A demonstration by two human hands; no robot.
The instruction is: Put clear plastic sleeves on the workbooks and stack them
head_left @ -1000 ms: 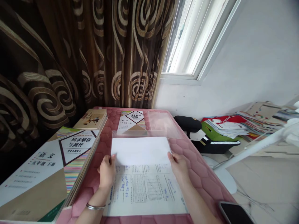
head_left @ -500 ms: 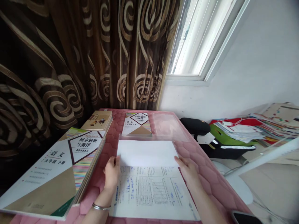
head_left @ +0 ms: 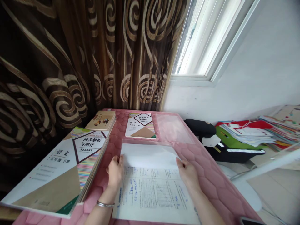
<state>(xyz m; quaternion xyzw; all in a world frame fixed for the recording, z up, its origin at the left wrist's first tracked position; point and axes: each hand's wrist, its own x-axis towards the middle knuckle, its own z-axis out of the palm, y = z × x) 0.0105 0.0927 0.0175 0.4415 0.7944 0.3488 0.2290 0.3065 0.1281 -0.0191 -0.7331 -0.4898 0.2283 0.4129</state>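
Remotely, I viewed workbooks stacked at left, the top cover reading "语文 五年级 下册" (Chinese, grade five, volume two). Next, the left hand pinched a white sheet at its left edge, thumb against fingers. Beyond the sheet lay a booklet marked "语文 五年级 上册", volume one. Nearer me, a printed page carried blue handwriting too small to read, the white sheet covering its far end above pink quilting. The right hand pinched the sheet's right edge.
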